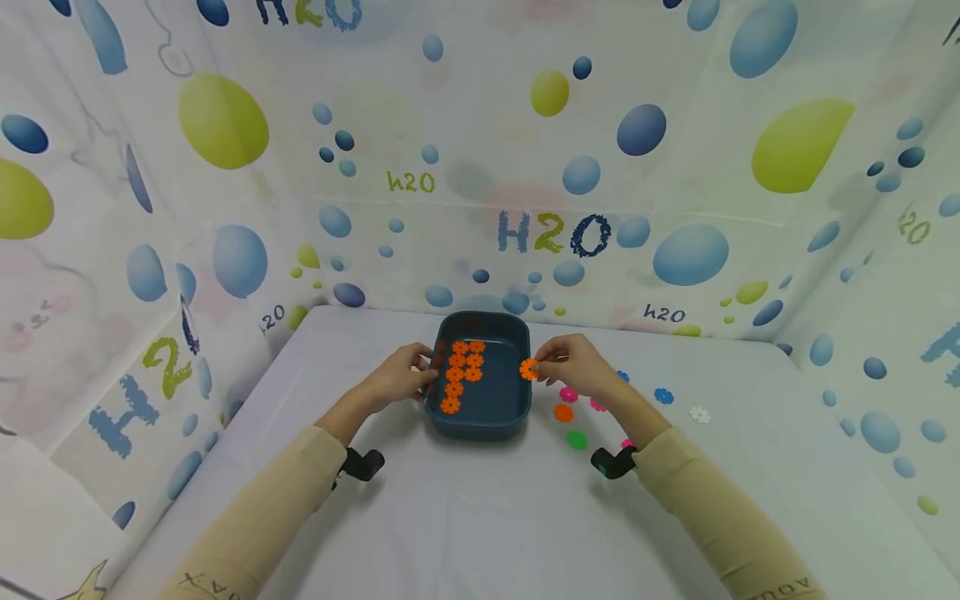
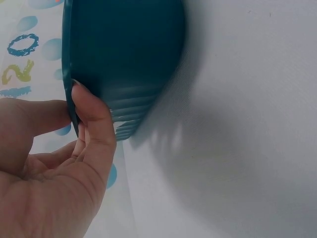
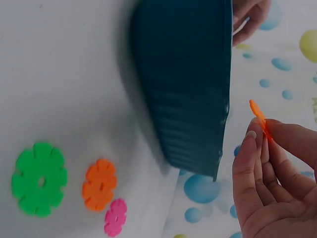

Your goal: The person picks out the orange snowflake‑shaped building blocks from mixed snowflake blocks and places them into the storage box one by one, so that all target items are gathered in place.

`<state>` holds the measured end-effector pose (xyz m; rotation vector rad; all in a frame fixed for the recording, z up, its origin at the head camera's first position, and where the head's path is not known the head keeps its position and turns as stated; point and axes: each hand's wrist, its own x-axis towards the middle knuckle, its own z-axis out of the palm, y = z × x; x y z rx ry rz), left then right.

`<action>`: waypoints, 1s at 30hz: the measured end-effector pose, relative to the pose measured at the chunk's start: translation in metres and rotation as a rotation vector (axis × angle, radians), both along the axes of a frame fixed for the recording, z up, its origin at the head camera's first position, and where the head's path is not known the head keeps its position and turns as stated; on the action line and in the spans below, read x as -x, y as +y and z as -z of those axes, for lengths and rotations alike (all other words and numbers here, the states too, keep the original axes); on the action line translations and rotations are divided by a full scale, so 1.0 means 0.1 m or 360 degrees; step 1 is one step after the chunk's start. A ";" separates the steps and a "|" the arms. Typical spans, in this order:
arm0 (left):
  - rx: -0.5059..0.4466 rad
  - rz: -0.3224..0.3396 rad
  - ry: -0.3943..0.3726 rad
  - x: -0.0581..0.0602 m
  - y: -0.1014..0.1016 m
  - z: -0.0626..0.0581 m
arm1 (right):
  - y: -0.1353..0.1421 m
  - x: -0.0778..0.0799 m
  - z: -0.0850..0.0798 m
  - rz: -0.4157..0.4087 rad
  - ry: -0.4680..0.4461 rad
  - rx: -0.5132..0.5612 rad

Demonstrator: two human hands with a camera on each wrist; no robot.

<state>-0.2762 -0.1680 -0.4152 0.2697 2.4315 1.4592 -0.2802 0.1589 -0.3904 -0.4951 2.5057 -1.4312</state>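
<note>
A dark teal plastic basin (image 1: 480,430) stands on the white-covered table, with several orange flower-shaped discs (image 1: 454,389) laid out on the left part of its floor. My left hand (image 1: 401,372) grips the basin's left rim; in the left wrist view its thumb and fingers pinch the wall (image 2: 124,54) from both sides. Over the right rim, my right hand (image 1: 573,367) pinches one more orange flower disc (image 1: 528,369) between thumb and fingertips. The right wrist view shows this orange disc (image 3: 259,118) nearly edge-on, raised above the rim.
Loose flower discs lie right of the basin: a green disc (image 1: 577,439), an orange disc (image 1: 563,412), several pink ones, a blue disc (image 1: 663,396) and a white disc (image 1: 700,414). A patterned curtain (image 1: 465,167) hangs behind and along both sides.
</note>
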 end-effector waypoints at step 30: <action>-0.0015 0.0014 0.0024 -0.01 -0.01 0.02 | -0.93 0.12 0.25 0.0078 0.0267 -0.0180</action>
